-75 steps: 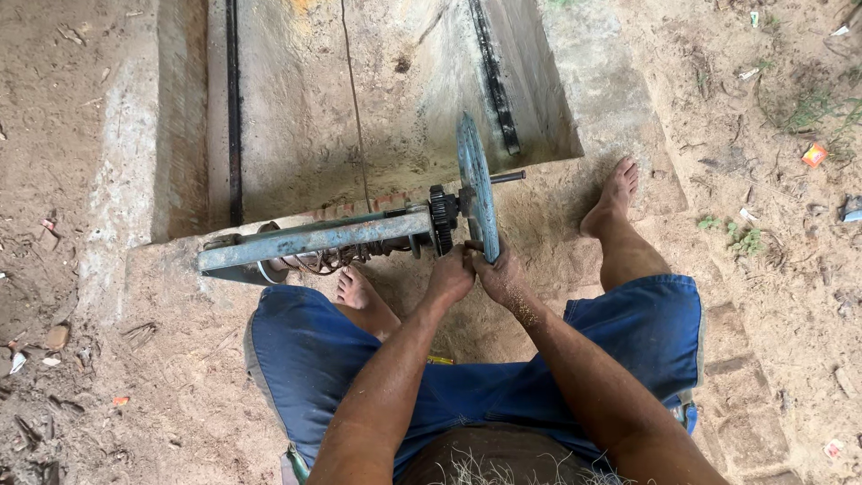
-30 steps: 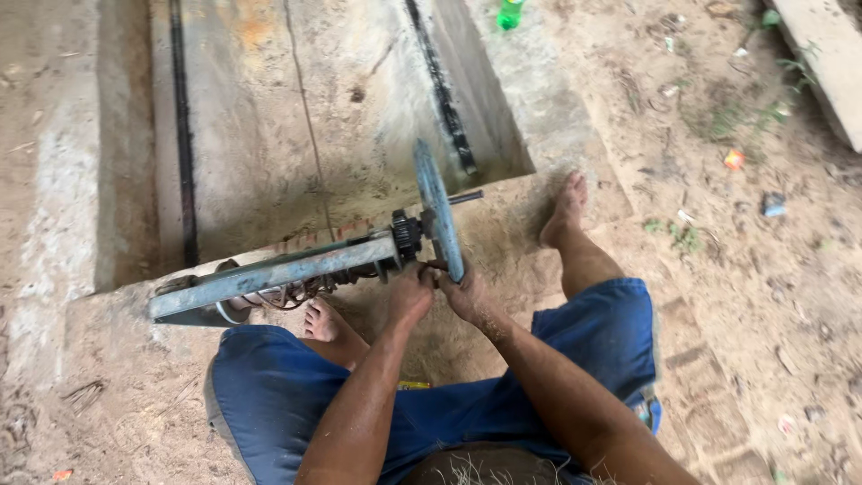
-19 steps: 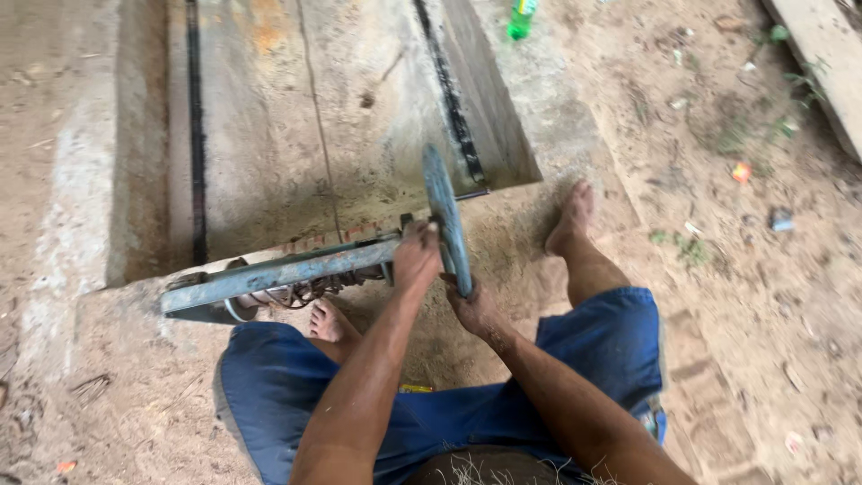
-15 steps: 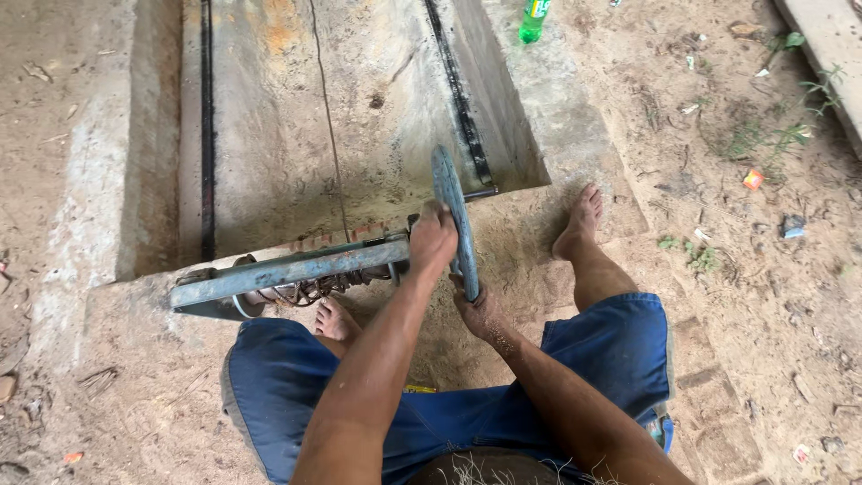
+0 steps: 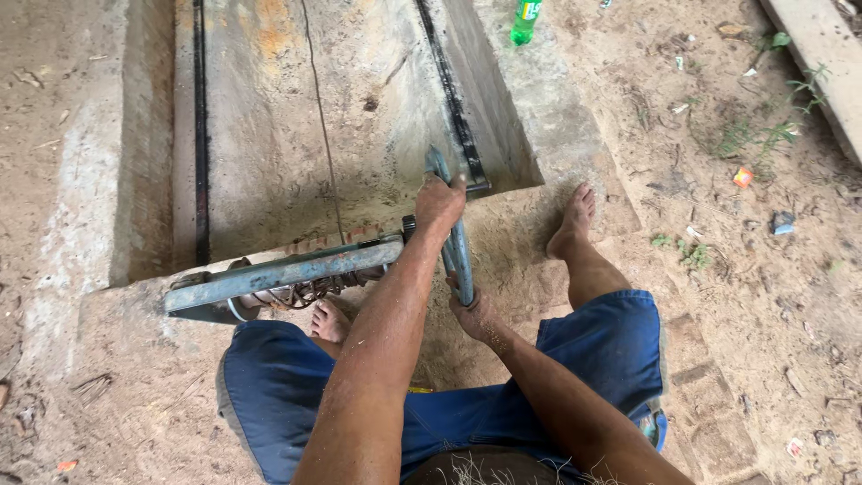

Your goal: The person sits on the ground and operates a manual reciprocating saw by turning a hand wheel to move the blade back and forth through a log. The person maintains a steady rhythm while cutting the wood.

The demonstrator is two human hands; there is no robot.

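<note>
Left hand (image 5: 439,202) gripped around the top rim of a blue metal wheel (image 5: 453,235), right hand (image 5: 473,312) closed on its lower rim; the wheel stands on edge at the end of a blue metal beam (image 5: 283,274) with a spring under it, lying across the near edge of a concrete trough (image 5: 126,162). Trough holds two dark rails along its floor, rust stains, no visible contents otherwise. Green bottle (image 5: 524,22) stands on the trough's far right wall, bare feet on sandy ground beside it.

Matt painted-metal wheel (image 5: 456,242) (worn grey-blue), rough concrete trough (image 5: 269,117).
</note>
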